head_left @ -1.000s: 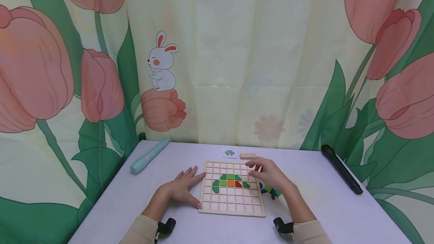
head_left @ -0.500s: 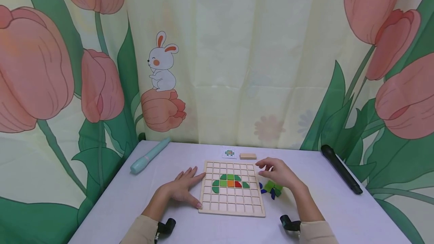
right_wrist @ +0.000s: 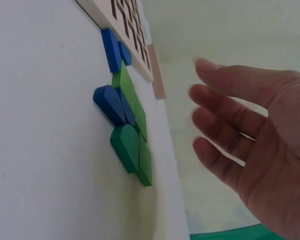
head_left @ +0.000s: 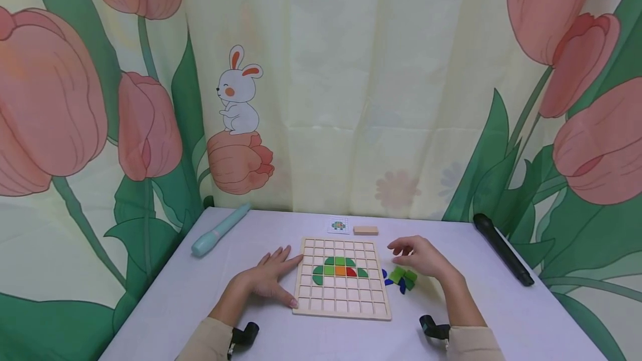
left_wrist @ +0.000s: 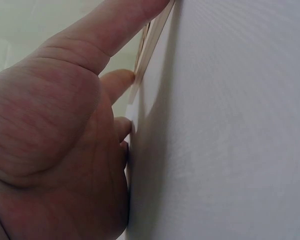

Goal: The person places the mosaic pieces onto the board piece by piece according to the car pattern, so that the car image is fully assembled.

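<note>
Head view: your splayed left hand (head_left: pixel 271 278) touches the wooden grid board (head_left: pixel 341 314), mosaic (head_left: pixel 340 270) seemingly part-done in its cells, your empty right hand (head_left: pixel 421 257) relaxed near green and blue tiles (head_left: pixel 409 277) unplaced beside it.

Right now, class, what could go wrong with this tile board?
The loose tiles lie bunched beside the board, so the right fingers might scatter several if they reach for one.

The left fingers touch the board's edge; a push could slide it and perhaps jostle the placed tiles.
</note>
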Motion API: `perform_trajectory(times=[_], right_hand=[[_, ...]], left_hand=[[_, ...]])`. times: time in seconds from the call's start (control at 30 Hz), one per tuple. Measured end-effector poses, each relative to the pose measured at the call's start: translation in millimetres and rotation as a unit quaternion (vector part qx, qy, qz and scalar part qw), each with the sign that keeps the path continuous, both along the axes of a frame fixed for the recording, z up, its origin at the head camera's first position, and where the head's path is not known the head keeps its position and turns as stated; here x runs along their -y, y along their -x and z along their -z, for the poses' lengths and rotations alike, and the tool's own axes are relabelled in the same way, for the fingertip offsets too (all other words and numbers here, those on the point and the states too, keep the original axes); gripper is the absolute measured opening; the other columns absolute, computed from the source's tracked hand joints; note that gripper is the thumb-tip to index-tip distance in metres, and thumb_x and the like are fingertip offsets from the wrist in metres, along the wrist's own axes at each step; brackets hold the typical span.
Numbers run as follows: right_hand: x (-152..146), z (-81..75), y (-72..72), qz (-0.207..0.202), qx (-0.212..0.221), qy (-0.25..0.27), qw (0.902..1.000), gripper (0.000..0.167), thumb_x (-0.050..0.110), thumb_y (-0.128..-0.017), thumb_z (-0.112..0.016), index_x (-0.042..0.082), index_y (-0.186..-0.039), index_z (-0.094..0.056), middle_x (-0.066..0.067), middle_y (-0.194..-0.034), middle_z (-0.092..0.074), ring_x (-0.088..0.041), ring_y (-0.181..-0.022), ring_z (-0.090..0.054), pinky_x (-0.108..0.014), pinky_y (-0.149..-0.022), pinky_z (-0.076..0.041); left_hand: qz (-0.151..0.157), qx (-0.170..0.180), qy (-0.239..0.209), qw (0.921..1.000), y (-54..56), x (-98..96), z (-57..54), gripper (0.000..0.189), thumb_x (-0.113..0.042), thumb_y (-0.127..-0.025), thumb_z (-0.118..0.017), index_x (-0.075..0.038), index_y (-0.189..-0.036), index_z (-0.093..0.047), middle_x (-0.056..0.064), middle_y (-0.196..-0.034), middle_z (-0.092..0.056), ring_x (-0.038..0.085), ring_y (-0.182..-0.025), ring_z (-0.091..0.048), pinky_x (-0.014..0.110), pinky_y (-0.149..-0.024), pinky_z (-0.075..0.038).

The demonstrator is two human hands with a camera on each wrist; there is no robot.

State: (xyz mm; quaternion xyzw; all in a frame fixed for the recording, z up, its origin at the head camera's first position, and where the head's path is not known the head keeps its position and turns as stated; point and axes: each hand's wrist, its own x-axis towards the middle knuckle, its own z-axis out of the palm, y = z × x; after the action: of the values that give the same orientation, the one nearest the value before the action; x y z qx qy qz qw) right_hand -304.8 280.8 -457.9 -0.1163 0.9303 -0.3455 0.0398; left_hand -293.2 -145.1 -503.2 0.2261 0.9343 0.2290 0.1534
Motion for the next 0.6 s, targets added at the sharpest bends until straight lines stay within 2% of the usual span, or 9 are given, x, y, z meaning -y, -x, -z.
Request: perform_trajectory(times=[0.17,0.4,0.6], right_hand=[[-4.7,2.3,-0.1,0.007,0.018,-0.005,0.9998,0.029,0.007,-0.09,-0.08,0.007,-0.119,-0.076,-0.004,-0.099,-0.07,-0.021,-0.09,-0.057,-0.032,-0.076,-0.051],[-8.4,6.7,-1.7,0.026,0.066,-0.027,0.9971,0.023,0.005,-0.088,-0.08,0.01,-0.111,-0.078,-0.002,-0.093,-0.068,-0.02,-0.087,-0.057,-0.032,-0.074,-0.051],[-8.3,10.3,-0.7,0.037,0.08,-0.03,0.9956,0.021,0.003,-0.089,-0.079,0.009,-0.108,-0.079,-0.003,-0.092,-0.067,-0.02,-0.086,-0.057,-0.032,-0.073,-0.053]], left_hand=[[0.001,-0.002,0.002,1.0,-0.6,0.1,-1.1,0.12,-0.071,-0.066,-0.086,-0.029,-0.165,-0.031,0.016,-0.176,-0.01,0.036,-0.164,-0.003,0.061,-0.13,-0.004],[0.002,-0.005,0.003,1.0,-0.2,-0.1,-0.6,0.12,-0.07,-0.067,-0.085,-0.029,-0.165,-0.031,0.016,-0.175,-0.01,0.036,-0.164,-0.003,0.061,-0.13,-0.004],[0.004,-0.005,-0.001,1.0,0.0,1.0,-0.7,0.121,-0.071,-0.067,-0.085,-0.029,-0.165,-0.03,0.016,-0.176,-0.009,0.037,-0.163,-0.002,0.061,-0.13,-0.004]])
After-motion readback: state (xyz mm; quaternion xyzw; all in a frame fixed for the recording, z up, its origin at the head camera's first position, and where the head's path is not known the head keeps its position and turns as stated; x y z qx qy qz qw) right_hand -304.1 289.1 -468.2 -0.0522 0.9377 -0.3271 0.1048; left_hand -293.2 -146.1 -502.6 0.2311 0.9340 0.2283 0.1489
